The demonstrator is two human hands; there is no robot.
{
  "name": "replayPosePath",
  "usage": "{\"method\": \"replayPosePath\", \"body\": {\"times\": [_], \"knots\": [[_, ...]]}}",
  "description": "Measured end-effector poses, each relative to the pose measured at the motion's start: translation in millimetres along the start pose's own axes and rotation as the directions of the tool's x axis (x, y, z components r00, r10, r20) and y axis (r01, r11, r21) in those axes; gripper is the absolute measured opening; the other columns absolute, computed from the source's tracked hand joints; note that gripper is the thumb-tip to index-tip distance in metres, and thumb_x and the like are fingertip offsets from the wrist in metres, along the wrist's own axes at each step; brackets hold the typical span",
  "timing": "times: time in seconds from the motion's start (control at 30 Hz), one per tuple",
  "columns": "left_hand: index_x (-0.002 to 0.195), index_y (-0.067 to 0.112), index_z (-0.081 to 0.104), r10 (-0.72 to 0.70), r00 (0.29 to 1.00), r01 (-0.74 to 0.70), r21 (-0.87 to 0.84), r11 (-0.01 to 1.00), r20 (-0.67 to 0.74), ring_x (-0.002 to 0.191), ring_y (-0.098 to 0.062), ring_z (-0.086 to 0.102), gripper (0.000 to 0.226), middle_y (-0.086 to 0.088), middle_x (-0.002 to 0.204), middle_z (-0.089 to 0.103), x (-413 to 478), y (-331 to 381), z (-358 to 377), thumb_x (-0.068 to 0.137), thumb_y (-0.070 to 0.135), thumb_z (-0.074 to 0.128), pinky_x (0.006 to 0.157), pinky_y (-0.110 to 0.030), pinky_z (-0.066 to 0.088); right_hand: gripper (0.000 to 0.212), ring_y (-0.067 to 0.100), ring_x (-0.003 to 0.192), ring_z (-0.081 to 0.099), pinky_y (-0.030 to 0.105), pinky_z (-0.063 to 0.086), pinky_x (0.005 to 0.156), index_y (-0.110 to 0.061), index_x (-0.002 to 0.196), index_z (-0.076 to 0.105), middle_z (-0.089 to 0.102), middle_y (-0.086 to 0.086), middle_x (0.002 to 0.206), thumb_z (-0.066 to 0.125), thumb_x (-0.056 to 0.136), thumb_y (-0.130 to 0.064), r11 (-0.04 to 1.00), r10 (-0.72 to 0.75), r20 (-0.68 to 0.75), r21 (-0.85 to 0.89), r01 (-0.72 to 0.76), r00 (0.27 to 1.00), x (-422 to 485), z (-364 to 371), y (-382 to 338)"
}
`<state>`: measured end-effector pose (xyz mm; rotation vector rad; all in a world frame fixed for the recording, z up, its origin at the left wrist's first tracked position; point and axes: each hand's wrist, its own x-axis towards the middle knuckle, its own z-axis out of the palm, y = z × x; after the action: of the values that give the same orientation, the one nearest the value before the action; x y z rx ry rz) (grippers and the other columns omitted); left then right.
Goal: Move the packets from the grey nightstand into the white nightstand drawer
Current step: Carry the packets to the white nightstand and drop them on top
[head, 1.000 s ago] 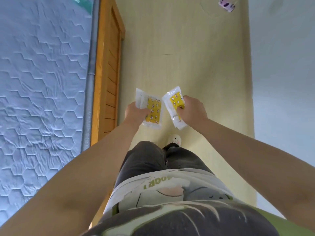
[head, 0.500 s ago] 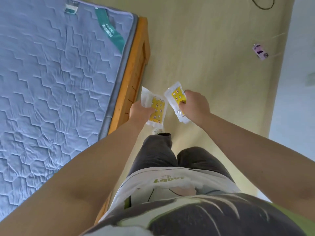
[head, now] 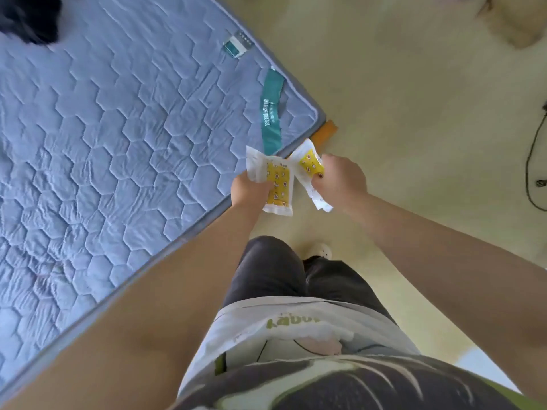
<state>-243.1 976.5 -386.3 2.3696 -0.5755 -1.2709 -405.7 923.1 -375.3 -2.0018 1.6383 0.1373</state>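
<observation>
two packets, white with yellow printed panels, one to each hand, held out in front of the body. left packet (head: 276,184) gripped by the left hand (head: 248,189) along its left edge, fingers curled round it and mostly hidden under the wrapper. right packet (head: 307,167) pinched by the right hand (head: 340,179), thumb pressed on the yellow face, remaining fingers folded behind and out of sight. upper corners of both packets close together, touching or merely overlapping in view: cannot tell which. both up in the air, above the corner of a blue-grey quilted mattress (head: 118,143) and the pale yellow floor (head: 414,113). orange wooden bed frame (head: 325,133) peeking out at that mattress corner, just beyond the right packet. teal label strip (head: 272,113) on the mattress near the same corner. black cable (head: 529,161) lying on the floor far to the right. light shoe (head: 319,250) on the floor below the hands, past dark trousers. something dark and blurred (head: 26,16) at the top left on the mattress.
</observation>
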Motion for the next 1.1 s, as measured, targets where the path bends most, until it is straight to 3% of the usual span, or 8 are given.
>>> {"method": "replayPosePath", "body": {"times": [0.2,0.33,0.4,0.5,0.6,0.73,0.93,1.1], "knots": [[0.101,0.017,0.056,-0.182,0.979,0.143,-0.318,0.937,-0.095,0.075,-0.017,0.057,0.023,0.005,0.075,0.054,49,42,-22,0.081,0.01,0.063,0.059,-0.025,0.045,0.021,0.029,0.074,0.042,0.03,0.029,0.059,-0.014,0.079,0.035,0.038,0.0,0.067,0.052,0.089,-0.021,0.957,-0.191,0.154,-0.193,0.219,0.97,110,-37,-53],[0.1,0.015,0.057,-0.237,0.964,0.171,-0.401,0.9,-0.119,0.076,-0.018,0.056,0.02,0.003,0.076,0.056,87,79,-48,0.081,0.01,0.063,0.057,-0.024,0.043,0.015,0.034,0.085,0.057,0.031,0.033,0.062,-0.015,0.084,0.04,0.06,0.013,0.089,0.052,0.089,-0.022,0.904,-0.286,0.18,-0.276,0.328,0.941,179,-60,-91],[0.098,0.015,0.056,-0.251,0.959,0.174,-0.424,0.889,-0.134,0.073,-0.017,0.055,0.019,0.005,0.073,0.053,100,101,-61,0.081,0.011,0.064,0.053,-0.023,0.041,0.011,0.035,0.091,0.058,0.031,0.033,0.063,-0.013,0.089,0.046,0.062,0.016,0.099,0.053,0.09,-0.021,0.883,-0.327,0.199,-0.284,0.374,0.924,208,-74,-106],[0.101,0.015,0.057,-0.284,0.944,0.168,-0.502,0.849,-0.165,0.081,-0.019,0.059,0.022,0.004,0.078,0.056,121,136,-71,0.081,0.01,0.066,0.06,-0.025,0.044,0.014,0.035,0.089,0.058,0.031,0.032,0.063,-0.008,0.096,0.051,0.062,0.017,0.101,0.053,0.091,-0.021,0.848,-0.397,0.213,-0.288,0.446,0.893,250,-102,-124],[0.098,0.012,0.056,-0.309,0.93,0.153,-0.55,0.821,-0.202,0.068,-0.013,0.054,0.019,0.004,0.074,0.053,146,186,-68,0.081,0.007,0.064,0.051,-0.02,0.04,0.009,0.035,0.089,0.058,0.031,0.031,0.063,-0.012,0.092,0.049,0.062,0.018,0.101,0.052,0.092,-0.02,0.818,-0.457,0.224,-0.276,0.505,0.861,302,-138,-134],[0.097,0.013,0.056,-0.348,0.905,0.125,-0.629,0.768,-0.246,0.073,-0.015,0.055,0.019,0.004,0.074,0.054,188,265,-47,0.081,0.007,0.064,0.061,-0.025,0.045,0.01,0.033,0.077,0.051,0.032,0.031,0.062,-0.014,0.087,0.042,0.061,0.016,0.095,0.051,0.09,-0.017,0.784,-0.515,0.228,-0.266,0.561,0.827,387,-185,-129],[0.106,0.008,0.06,-0.427,0.858,0.052,-0.777,0.627,-0.287,0.075,-0.016,0.058,0.026,-0.002,0.088,0.061,255,416,-1,0.081,0.004,0.067,0.052,-0.019,0.043,0.01,0.029,0.071,0.044,0.03,0.021,0.047,-0.012,0.083,0.039,0.039,0.0,0.066,0.048,0.089,-0.011,0.762,-0.56,0.246,-0.222,0.608,0.791,526,-268,-107],[0.1,0.012,0.062,-0.448,0.86,0.05,-0.833,0.551,-0.244,0.074,-0.013,0.061,0.021,0.003,0.083,0.063,292,523,22,0.081,0.005,0.067,0.056,-0.021,0.046,0.012,0.029,0.068,0.046,0.028,0.02,0.045,-0.013,0.081,0.039,0.038,-0.001,0.062,0.049,0.087,-0.014,0.753,-0.565,0.243,-0.237,0.613,0.788,619,-336,-84]]}}
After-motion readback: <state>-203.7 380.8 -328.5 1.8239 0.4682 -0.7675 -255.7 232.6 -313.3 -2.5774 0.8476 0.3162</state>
